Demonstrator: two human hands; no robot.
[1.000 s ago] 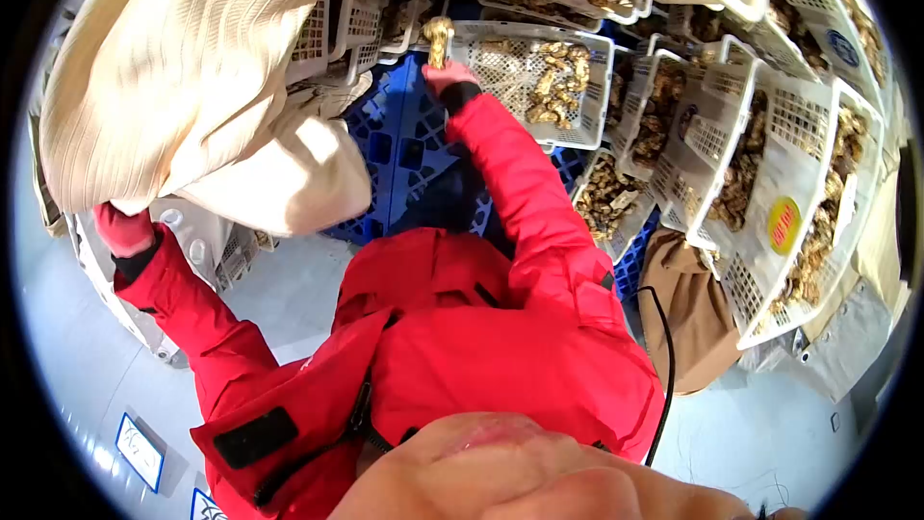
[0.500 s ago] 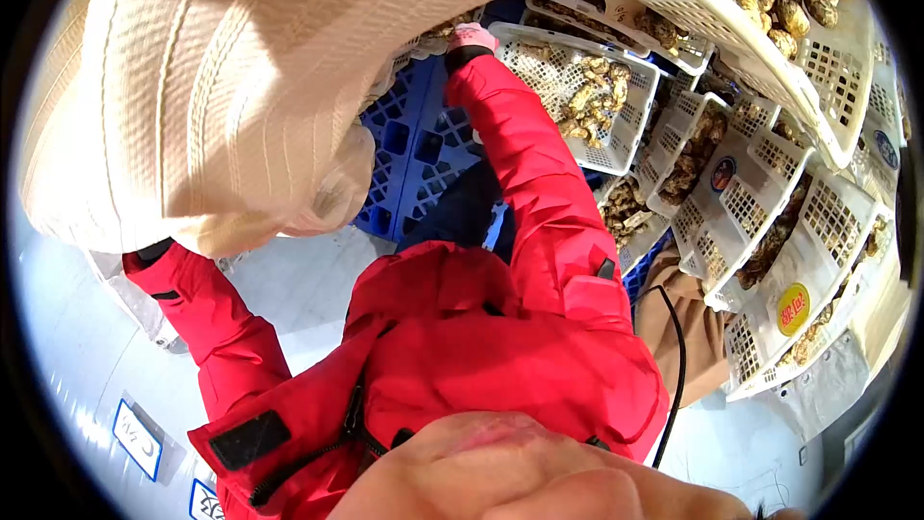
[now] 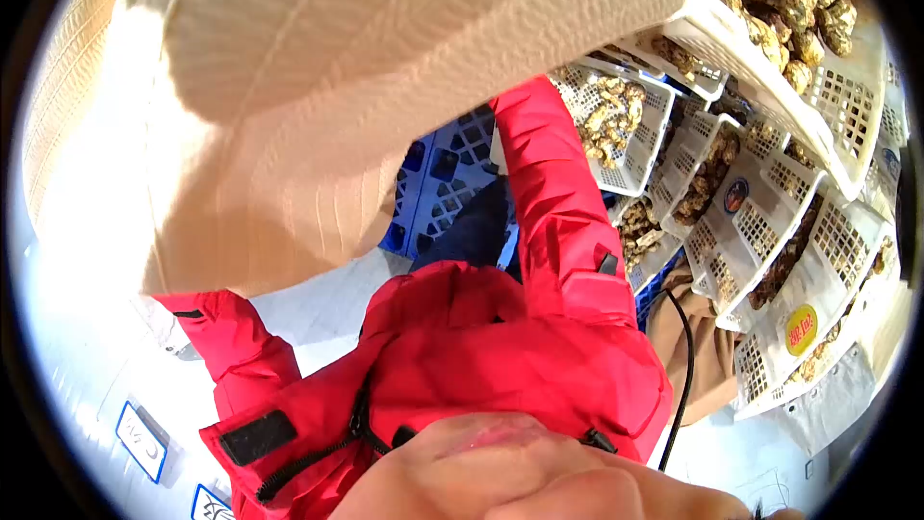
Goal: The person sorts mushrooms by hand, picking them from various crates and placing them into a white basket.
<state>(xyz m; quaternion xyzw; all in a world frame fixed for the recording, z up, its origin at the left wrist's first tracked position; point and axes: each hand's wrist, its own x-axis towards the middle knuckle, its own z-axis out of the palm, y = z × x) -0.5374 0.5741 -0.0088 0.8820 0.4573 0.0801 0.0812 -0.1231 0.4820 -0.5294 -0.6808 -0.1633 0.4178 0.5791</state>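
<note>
A large beige, ribbed, cloth-like sheet (image 3: 414, 48) hangs close to the camera and fills the upper left. My left red sleeve (image 3: 236, 337) ends at its lower edge, so my left hand is hidden behind it. The right red sleeve (image 3: 553, 193) reaches up and forward beneath the same sheet, which covers my right hand too. What either hand holds does not show. Right of that sleeve, a white plastic basket (image 3: 657, 125) contains rough-shelled oysters (image 3: 613, 120).
Stacked white baskets (image 3: 833, 236) of oysters line the right side, one with a yellow label (image 3: 801, 329). A blue grid pallet (image 3: 448, 169) lies near my legs. Brown cloth (image 3: 688, 347) and a black cable (image 3: 685, 366) are at lower right. Blue-framed cards (image 3: 141, 441) lie lower left.
The beige sheet has shifted right and down across the view. My right hand, earlier seen in a pink glove beside the oyster basket, is now covered by it.
</note>
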